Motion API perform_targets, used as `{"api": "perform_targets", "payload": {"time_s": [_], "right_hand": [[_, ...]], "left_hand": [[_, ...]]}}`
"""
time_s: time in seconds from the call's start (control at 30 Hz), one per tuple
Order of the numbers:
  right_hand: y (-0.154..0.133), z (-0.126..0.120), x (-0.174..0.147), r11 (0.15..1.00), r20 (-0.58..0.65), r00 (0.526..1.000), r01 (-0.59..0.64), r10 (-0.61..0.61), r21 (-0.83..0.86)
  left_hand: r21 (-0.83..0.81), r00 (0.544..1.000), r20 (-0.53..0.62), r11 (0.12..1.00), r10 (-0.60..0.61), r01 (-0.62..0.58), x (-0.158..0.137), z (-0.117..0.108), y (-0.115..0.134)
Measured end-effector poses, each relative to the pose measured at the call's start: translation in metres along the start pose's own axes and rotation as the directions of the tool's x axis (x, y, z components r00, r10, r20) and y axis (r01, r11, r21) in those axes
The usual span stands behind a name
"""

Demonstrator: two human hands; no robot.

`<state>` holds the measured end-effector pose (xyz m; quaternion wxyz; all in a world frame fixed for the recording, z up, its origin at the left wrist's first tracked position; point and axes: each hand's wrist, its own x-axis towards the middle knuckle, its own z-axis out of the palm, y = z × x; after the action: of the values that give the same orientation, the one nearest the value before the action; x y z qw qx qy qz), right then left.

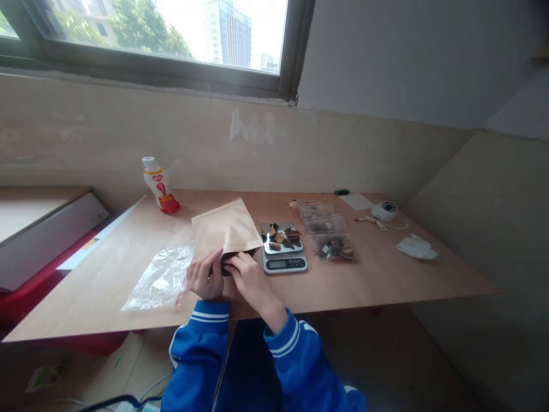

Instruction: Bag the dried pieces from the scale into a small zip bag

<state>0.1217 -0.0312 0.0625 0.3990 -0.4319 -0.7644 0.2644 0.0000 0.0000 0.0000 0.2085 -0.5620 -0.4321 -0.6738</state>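
The brown paper bag (pixel 227 226) is lying right in front of both hands on the desk (pixel 377 274), and its open mouth is facing the person, who is wearing blue sleeves (pixel 295 346). Its length seems to be running away from the body, the closed end pointing to the far side. The left hand (pixel 206 276) is pinching the rim of the mouth between thumb and fingers. The right hand (pixel 246 277) is bending its fingers at the dark opening; I cannot tell if they are gripping something. Both are being equally near.

On the right, the kitchen scale (pixel 285 264) is standing just beside the bag, carrying dried brown pieces (pixel 278 236); if they are touching, I cannot tell. Farther right, small zip bags (pixel 334 246) are lying in a row. On the left, a clear plastic bag (pixel 160 277) is lying close to the left hand, and a bottle (pixel 160 186) is standing behind it, well apart. Nothing is blocking the mouth except the fingers themselves.
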Motion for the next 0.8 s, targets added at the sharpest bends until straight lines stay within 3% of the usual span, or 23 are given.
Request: {"api": "perform_targets", "payload": {"time_s": [0.1,0.2,0.3,0.43,0.5,0.63,0.8], "right_hand": [[-0.001,-0.023,-0.015,0.972,0.052,0.998,-0.035,0.023,0.231],[0.008,-0.046,-0.028,0.884,0.075,0.989,-0.148,0.128,0.444],[0.031,-0.07,-0.031,0.841,-0.03,0.969,-0.196,0.244,0.504],[0.075,-0.104,-0.008,0.909,-0.324,0.897,-0.166,0.3,0.381],[0.097,-0.117,0.012,0.947,-0.4,0.877,-0.162,0.267,0.276],[0.127,-0.129,0.049,0.965,-0.333,0.926,-0.231,0.18,-0.121],[0.143,-0.127,0.059,0.932,-0.246,0.954,-0.238,0.171,-0.274]], "left_hand": [[0.027,0.998,-0.027,0.998,-0.061,0.061,0.001,0.0,0.001],[0.052,0.996,-0.029,0.995,-0.088,0.089,0.001,0.0,0.002],[0.055,0.997,-0.02,0.996,-0.074,0.075,0.003,0.0,0.003],[0.02,0.998,-0.006,0.998,-0.058,0.058,0.004,0.0,0.004],[0.006,0.998,0.001,0.998,-0.059,0.059,0.004,0.0,0.004],[0.009,0.999,0.019,0.999,-0.044,0.044,0.003,0.001,0.002],[0.01,0.999,0.027,1.0,-0.018,0.018,0.002,0.001,-0.002]]}}
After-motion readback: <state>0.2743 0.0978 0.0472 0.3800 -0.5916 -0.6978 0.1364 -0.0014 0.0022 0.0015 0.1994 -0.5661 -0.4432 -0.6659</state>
